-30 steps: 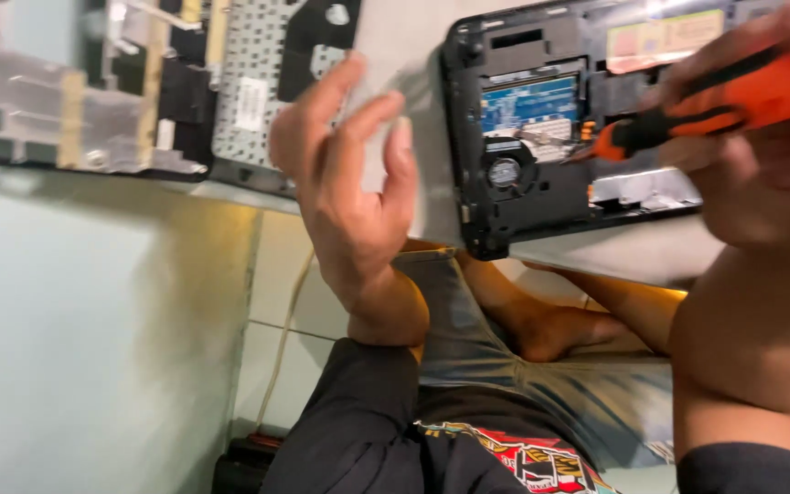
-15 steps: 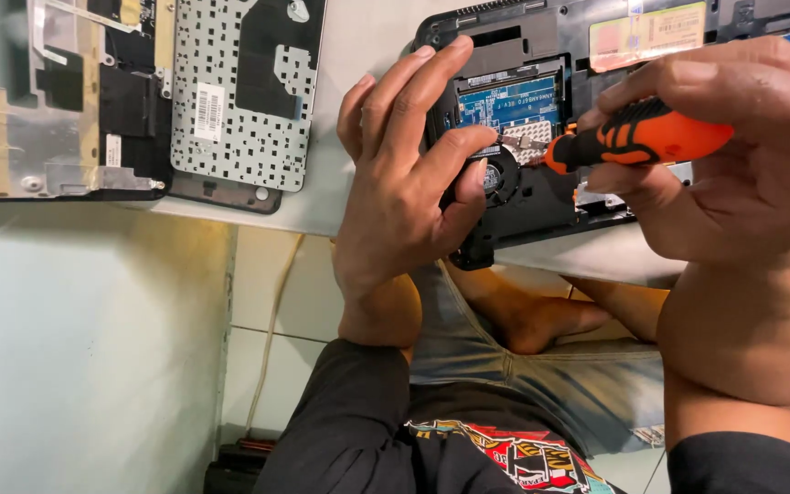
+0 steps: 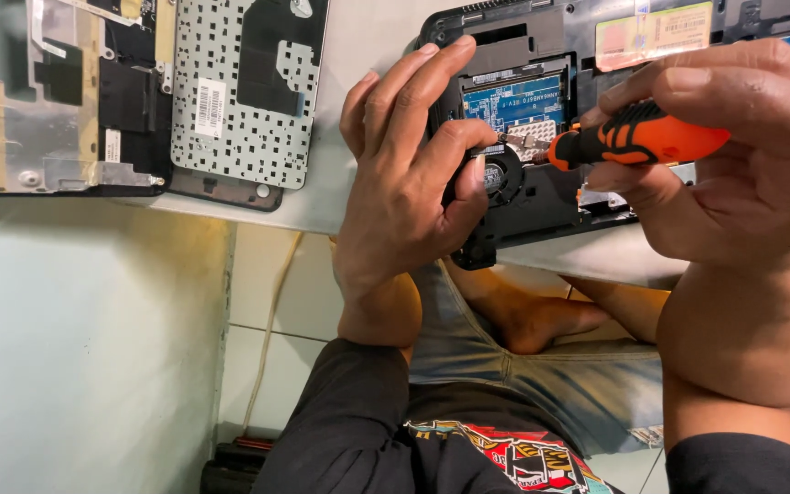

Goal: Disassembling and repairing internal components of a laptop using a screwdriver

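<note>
At the far left of the white table (image 3: 358, 197) lies a removed laptop panel (image 3: 57, 101) with silver foil and black patches, its inner side up. Just beside it sits the detached keyboard (image 3: 249, 91), face down, its perforated metal back showing with a white sticker on it.

Next comes my left hand (image 3: 409, 183). It rests on the near left corner of the opened laptop base (image 3: 541, 174), which lies underside up at the table's front edge, slightly overhanging it. My fingers are loosely spread and curled over the black casing: the index and middle reach up along the left rim, while my thumb (image 3: 464, 146) presses down just beside the small round cooling fan (image 3: 497, 176). I grip nothing here, I only steady the case.

Inside the open bay a blue circuit board (image 3: 514, 99) shows above the fan. The metal tip of my screwdriver (image 3: 637, 137) meets the base between the fan and the board, right by my thumb. Its orange and black handle lies nearly level, pointing left.

My right hand (image 3: 742, 155) wraps that handle, fingers pressed together over the top and thumb underneath. A yellowish sticker (image 3: 656, 32) sits on the casing above it.

Below the table edge I see my knees in grey shorts (image 3: 541, 375).
</note>
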